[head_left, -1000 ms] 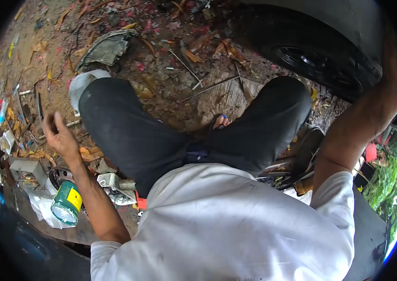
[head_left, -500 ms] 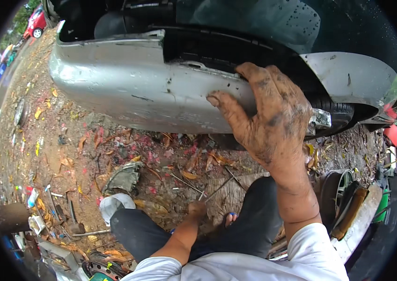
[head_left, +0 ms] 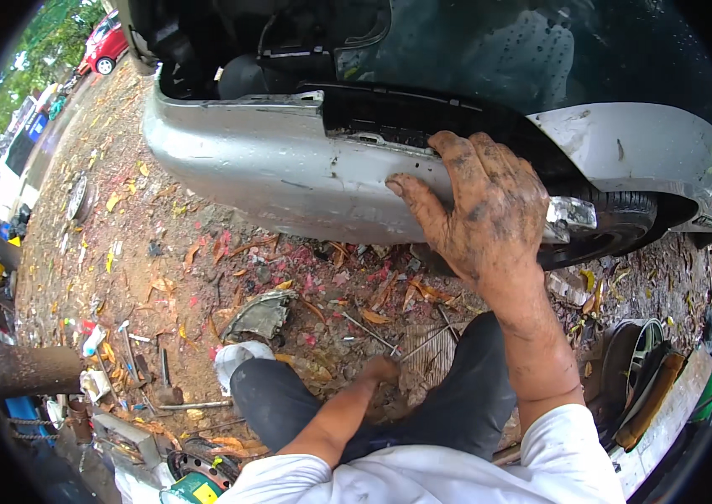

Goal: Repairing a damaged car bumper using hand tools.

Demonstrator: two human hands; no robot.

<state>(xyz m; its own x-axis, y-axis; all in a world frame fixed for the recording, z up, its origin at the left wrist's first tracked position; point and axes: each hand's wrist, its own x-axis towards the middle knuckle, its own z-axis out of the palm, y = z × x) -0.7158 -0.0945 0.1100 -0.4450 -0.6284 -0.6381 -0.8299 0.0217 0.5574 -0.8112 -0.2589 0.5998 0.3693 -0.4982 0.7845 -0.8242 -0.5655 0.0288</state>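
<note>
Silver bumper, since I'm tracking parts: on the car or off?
On the car: the bumper sits across its end, right hand at its top edge. Fastening: cannot tell.

left hand (head_left: pixel 382 370): small, fingers indistinct; can't tell if it's holding anything
right hand (head_left: pixel 494 206): far fingertips out of sight at silver bumper (head_left: pixel 238 160) edge; grip unclear
bumper: stretch under right hand covered
tyre (head_left: pixel 630 220): upper part hidden behind fender (head_left: pixel 633 143)
green can (head_left: pixel 191 490): cut off by lower edge
red car (head_left: pixel 105 44): cropped by fisheye rim, too small for detail
</note>
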